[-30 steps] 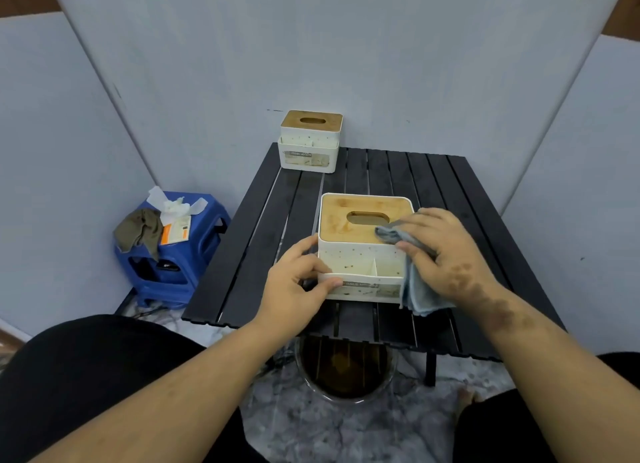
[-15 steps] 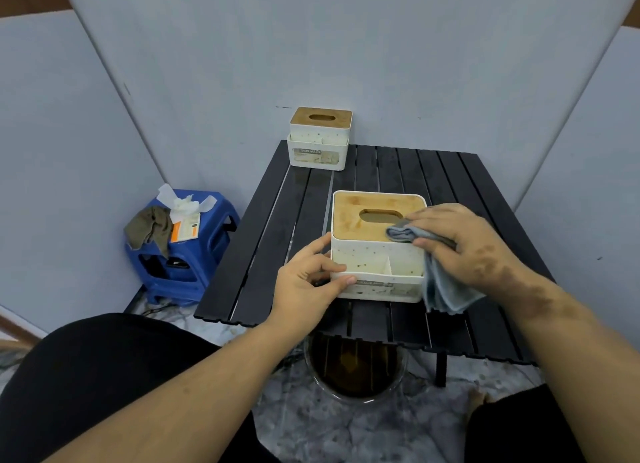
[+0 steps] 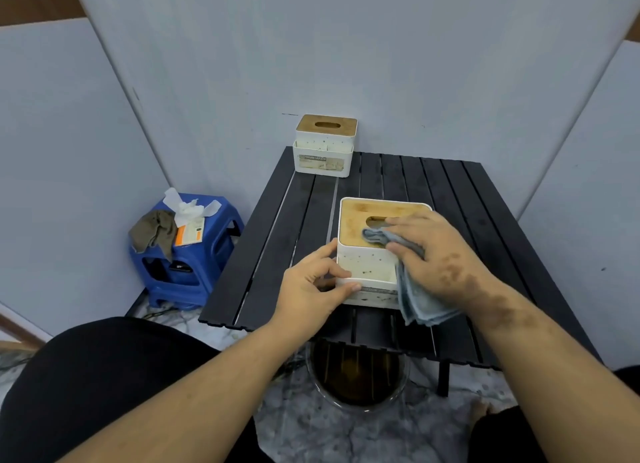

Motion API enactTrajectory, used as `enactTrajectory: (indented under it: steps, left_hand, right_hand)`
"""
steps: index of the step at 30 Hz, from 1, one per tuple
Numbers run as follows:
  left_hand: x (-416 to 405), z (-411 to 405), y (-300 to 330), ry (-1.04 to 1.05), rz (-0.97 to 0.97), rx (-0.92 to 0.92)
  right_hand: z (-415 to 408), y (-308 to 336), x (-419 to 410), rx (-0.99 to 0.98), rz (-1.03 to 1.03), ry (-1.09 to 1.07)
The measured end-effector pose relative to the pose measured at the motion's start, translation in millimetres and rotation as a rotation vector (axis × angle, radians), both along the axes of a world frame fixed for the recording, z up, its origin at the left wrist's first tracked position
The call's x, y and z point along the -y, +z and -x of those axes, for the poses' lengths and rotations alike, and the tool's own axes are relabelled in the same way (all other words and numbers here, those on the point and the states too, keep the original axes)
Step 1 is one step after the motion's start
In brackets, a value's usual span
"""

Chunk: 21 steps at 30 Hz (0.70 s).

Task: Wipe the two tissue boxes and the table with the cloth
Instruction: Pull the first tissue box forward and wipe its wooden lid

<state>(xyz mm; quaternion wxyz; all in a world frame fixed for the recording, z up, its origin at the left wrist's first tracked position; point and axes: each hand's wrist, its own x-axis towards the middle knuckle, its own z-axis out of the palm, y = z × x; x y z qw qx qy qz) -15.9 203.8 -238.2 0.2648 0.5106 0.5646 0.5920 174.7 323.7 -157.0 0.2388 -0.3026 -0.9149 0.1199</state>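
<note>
A white tissue box with a wooden lid [image 3: 356, 216] stands near the front of the black slatted table [image 3: 450, 192]. My left hand [image 3: 313, 291] grips its front left corner, thumb on the front rim. My right hand [image 3: 436, 254] holds a grey-blue cloth [image 3: 415, 299] and presses it onto the lid's right half, beside the slot; the cloth's loose end hangs down over the box's right front. A second white tissue box with a wooden lid [image 3: 325, 147] stands at the table's far left corner, untouched.
A blue plastic stool [image 3: 194, 254] left of the table carries a brown rag, crumpled tissue and a small orange pack. Under the table's front edge sits a round basin [image 3: 356, 376] with dark liquid. Grey panels wall in the table on three sides.
My right hand has slid the cloth further onto the wooden lid, toward the slot. My left hand keeps its grip on the box corner. The camera has shifted slightly.
</note>
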Motion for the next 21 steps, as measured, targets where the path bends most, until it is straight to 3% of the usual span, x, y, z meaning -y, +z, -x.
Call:
enactTrajectory:
  steps: [3, 9, 14, 18, 21]
  left_hand:
    - [-0.9, -0.6, -1.3, -0.011, -0.019, 0.003]
    - [1.7, -1.0, 2.5, -0.023, 0.0, 0.041]
    - [0.5, -0.4, 2.6, 0.0, 0.056, 0.0]
    - [1.4, -3.1, 4.4, 0.015, 0.016, -0.025]
    - [1.2, -3.1, 2.7, 0.01, 0.046, -0.019]
  right_hand:
    - [24.7, -3.8, 18.0, 0.004, -0.041, -0.055]
    - [48.7, 3.5, 10.4, 0.088, -0.013, 0.118]
    - [52.7, 17.1, -18.5, 0.174, 0.081, -0.211]
    - [73.9, 23.0, 3.2, 0.232, 0.056, 0.112]
    - [62.0, 26.5, -20.6, 0.169, 0.124, -0.096]
